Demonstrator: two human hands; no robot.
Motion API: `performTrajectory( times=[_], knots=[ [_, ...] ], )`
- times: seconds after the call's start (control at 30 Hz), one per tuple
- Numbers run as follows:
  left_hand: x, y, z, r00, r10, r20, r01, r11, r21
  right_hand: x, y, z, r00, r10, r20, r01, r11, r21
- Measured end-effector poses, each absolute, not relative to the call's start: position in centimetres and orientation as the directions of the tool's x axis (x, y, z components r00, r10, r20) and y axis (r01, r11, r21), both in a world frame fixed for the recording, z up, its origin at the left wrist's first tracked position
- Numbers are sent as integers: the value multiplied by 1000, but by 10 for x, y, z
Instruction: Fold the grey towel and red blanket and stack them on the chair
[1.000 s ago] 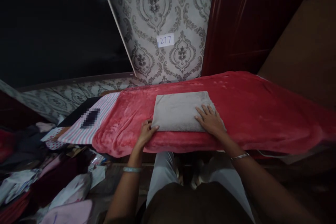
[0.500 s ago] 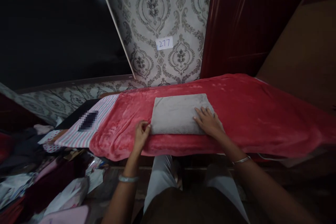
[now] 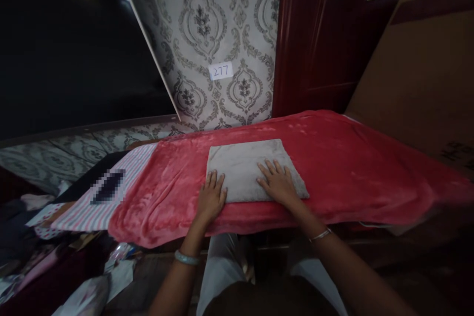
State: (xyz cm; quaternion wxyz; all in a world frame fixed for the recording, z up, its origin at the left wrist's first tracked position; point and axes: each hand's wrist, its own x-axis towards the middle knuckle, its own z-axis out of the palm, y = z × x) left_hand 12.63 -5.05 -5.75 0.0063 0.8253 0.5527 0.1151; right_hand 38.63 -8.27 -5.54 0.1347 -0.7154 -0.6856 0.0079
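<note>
A grey, soft-looking rectangular cloth [image 3: 240, 168] lies flat on a red plush blanket [image 3: 344, 168]. On its left edge rests my left hand [image 3: 212, 198], palm down with the fingers stretched out, partly over the red blanket. My right hand [image 3: 278, 181] lies flat on the right half of the grey cloth, fingers spread. Neither hand grips anything. Whether the grey cloth is folded in layers cannot be made out.
A striped cloth [image 3: 135, 170] with a blurred dark patch lies left of the blanket. Clothes and bags [image 3: 89, 294] are heaped on the floor at lower left. A large dark screen [image 3: 81, 54] stands behind, a cardboard box [image 3: 425, 59] at right.
My left hand has gone from pinching at the grey cloth's left edge to lying flat on it. My right hand has slid slightly inward. The camera view has shifted a little.
</note>
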Motion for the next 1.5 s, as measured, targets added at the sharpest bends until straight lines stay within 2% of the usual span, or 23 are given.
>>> performTrajectory(
  times=[0.23,0.47,0.63,0.73,0.87,1.1,1.27,1.37,1.5],
  knots=[
    [129,-58,-50,348,910,224,914,-383,135,384,-83,-55,61,979,193,976,-18,-216],
    [150,-39,-13,329,923,198,935,-347,67,383,-82,-54,59,976,210,973,-9,-231],
    [162,-13,-14,371,925,84,923,-377,76,381,-83,-52,61,977,202,966,-7,-260],
    [162,-8,-22,360,930,73,929,-364,67,381,-83,-48,60,982,177,962,-10,-273],
    [161,-7,-25,364,928,71,928,-369,60,387,-72,-32,63,996,57,955,-43,-295],
    [162,-8,-21,343,937,63,935,-347,74,409,-56,-33,190,973,128,955,-153,-252],
    [160,-6,-25,341,938,65,937,-344,53,410,-56,-47,193,968,159,954,-147,-262],
    [160,-7,-27,283,954,105,952,-292,88,411,-54,-48,269,950,160,924,-207,-322],
    [159,-6,-31,106,973,206,963,-153,223,418,-51,-50,461,877,136,815,-357,-457]
  ],
)
